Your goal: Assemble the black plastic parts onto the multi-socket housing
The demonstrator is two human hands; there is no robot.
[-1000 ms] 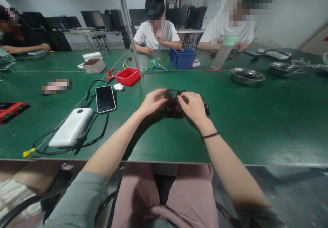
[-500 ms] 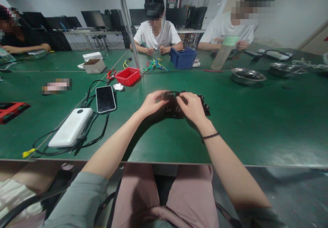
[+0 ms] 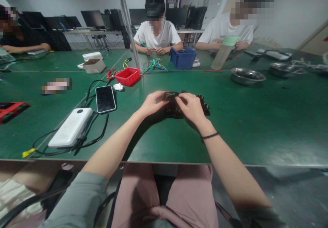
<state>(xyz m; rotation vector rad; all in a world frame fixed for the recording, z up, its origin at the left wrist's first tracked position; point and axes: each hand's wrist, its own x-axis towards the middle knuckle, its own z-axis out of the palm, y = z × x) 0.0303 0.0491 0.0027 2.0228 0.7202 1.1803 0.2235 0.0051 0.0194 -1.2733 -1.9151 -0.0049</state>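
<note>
Close two-handed work seems in hand — the left hand (image 3: 153, 103) pinching the left end of the black parts (image 3: 174, 111) on the desk (image 3: 256, 125), the right hand (image 3: 192, 107) over their middle, grip unclear — next likely needing steady fingertips.

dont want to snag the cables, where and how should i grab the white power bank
Likely across its middle, from above and the left: the white power bank lies flat, longer than wide, so the left hand, the nearer one, could close on both long sides. Black cables bunch along its right side.
</note>
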